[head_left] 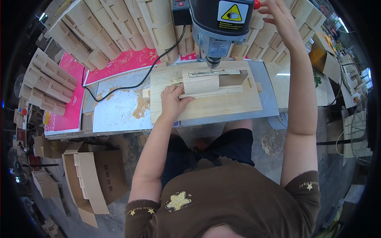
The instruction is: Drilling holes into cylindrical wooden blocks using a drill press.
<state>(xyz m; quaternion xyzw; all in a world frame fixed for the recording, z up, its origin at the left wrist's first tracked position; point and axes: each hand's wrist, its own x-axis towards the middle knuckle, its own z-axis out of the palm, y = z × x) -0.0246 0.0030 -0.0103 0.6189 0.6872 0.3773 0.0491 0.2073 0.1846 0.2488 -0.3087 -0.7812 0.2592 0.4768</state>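
Note:
A pale curved wooden piece (201,84) lies in a wooden jig (234,109) on the bench, beneath the drill press (220,33). My left hand (173,100) grips the left end of the piece, with the thumb along its near side. The drill chuck (213,62) points down just above a slotted strip at the top of the piece; whether the bit touches the wood cannot be made out. Up at the right of the machine, my right hand (278,18) has its fingers at the red knob (256,4) of the drill press handle, partly cut off by the picture's edge.
Stacks of similar curved wooden pieces (89,29) stand behind the jig, with more at the left (53,75). A black cable (149,73) loops over the bench. An open cardboard box (95,178) sits on the floor at the left.

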